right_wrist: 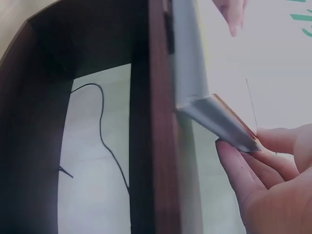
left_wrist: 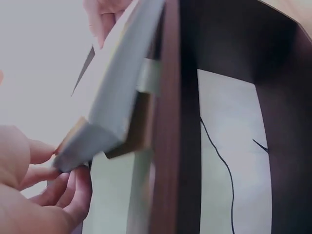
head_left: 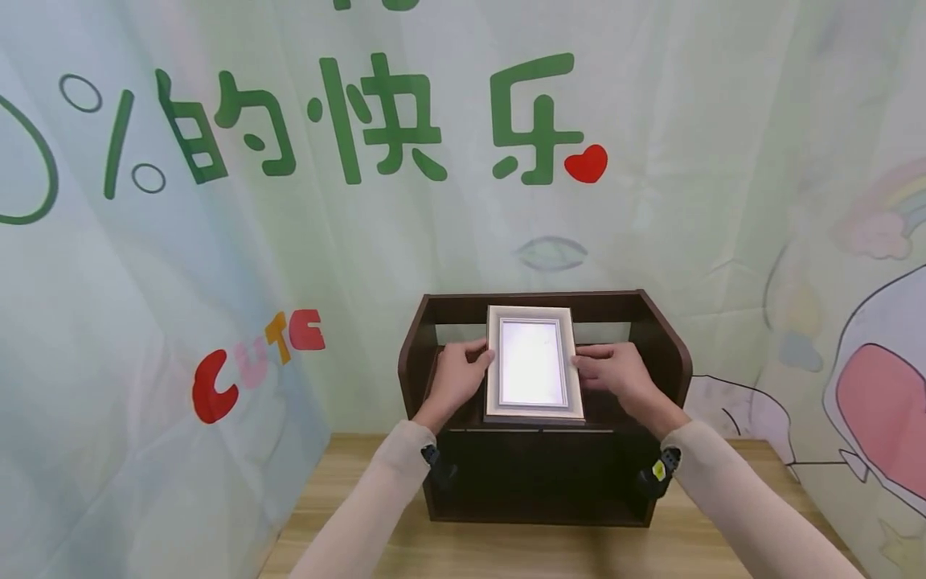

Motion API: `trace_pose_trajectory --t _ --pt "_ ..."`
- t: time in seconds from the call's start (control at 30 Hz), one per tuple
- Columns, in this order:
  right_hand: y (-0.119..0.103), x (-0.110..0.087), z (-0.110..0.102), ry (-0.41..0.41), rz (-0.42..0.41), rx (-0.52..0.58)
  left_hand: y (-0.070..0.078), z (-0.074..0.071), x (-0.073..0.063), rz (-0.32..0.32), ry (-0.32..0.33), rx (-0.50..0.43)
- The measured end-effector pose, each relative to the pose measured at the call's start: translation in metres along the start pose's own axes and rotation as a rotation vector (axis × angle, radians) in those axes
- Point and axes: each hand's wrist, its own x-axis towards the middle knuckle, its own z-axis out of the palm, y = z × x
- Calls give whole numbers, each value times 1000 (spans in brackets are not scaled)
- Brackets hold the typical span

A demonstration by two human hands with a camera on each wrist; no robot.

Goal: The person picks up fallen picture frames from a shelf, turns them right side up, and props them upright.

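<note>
A light-coloured picture frame [head_left: 494, 378] leans back on the upper shelf of a dark brown wooden rack [head_left: 541, 476], its pale centre bright with glare. My left hand [head_left: 457, 371] holds its left edge, with the thumb on the front side. On the opposite edge, my right hand [head_left: 615, 370] grips the frame between thumb and fingers. Both wrist views show the frame's thick side, with the left hand [left_wrist: 44, 190] and the right hand [right_wrist: 278, 170] pinching near its edges. The frame's back is mostly hidden in the head view.
The rack stands on a wood-grain tabletop [head_left: 347, 474]. Behind it hangs a pale printed curtain [head_left: 687, 201] with green characters and a red heart. The rack's raised side panels [head_left: 661, 346] flank both hands. Below the shelf is an open lower compartment.
</note>
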Motion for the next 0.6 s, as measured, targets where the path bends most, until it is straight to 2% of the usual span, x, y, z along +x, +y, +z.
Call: trace_pose_trajectory --t 0.17,0.37,0.6 --pt "-7 0 -7 -26 -4 16 7 -5 5 -18 49 -62" --pt "-13 -1 -12 -46 -28 49 11 -12 6 34 58 -97" --pt "-18 0 -14 -19 -82 7 16 -14 8 97 103 -103"
